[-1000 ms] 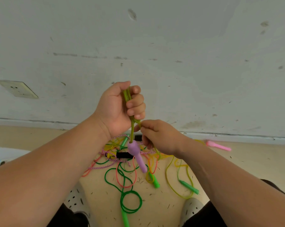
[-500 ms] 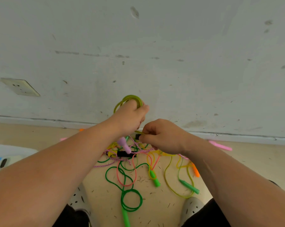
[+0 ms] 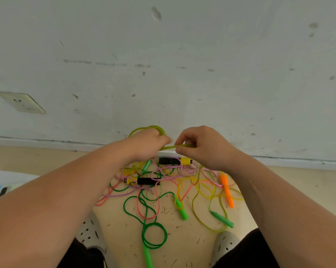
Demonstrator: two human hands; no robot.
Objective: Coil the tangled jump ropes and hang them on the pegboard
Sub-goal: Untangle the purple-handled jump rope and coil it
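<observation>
My left hand (image 3: pixel 147 145) grips a coil of olive-yellow jump rope (image 3: pixel 156 128), whose loops stick up above the knuckles. A strand of that rope (image 3: pixel 179 146) runs right to my right hand (image 3: pixel 204 147), which pinches it between thumb and fingers. Below both hands a tangle of ropes lies on the floor: a green rope (image 3: pixel 153 235) with green handles, a pink braided rope (image 3: pixel 169 172), yellow-and-black handles (image 3: pixel 175 161), an orange handle (image 3: pixel 227 190) and thin yellow and salmon cords. No pegboard shows in the head view.
A scuffed white wall (image 3: pixel 182 64) with a baseboard rises close behind the tangle. A wall socket (image 3: pixel 22 102) sits at the left. My grey perforated shoes (image 3: pixel 90 231) flank the ropes. A white object (image 3: pixel 1 187) lies at the far left edge.
My left hand has lowered and turned over with the coil, and the purple handle is out of sight. My right hand has moved right, drawing a strand out level between the hands.
</observation>
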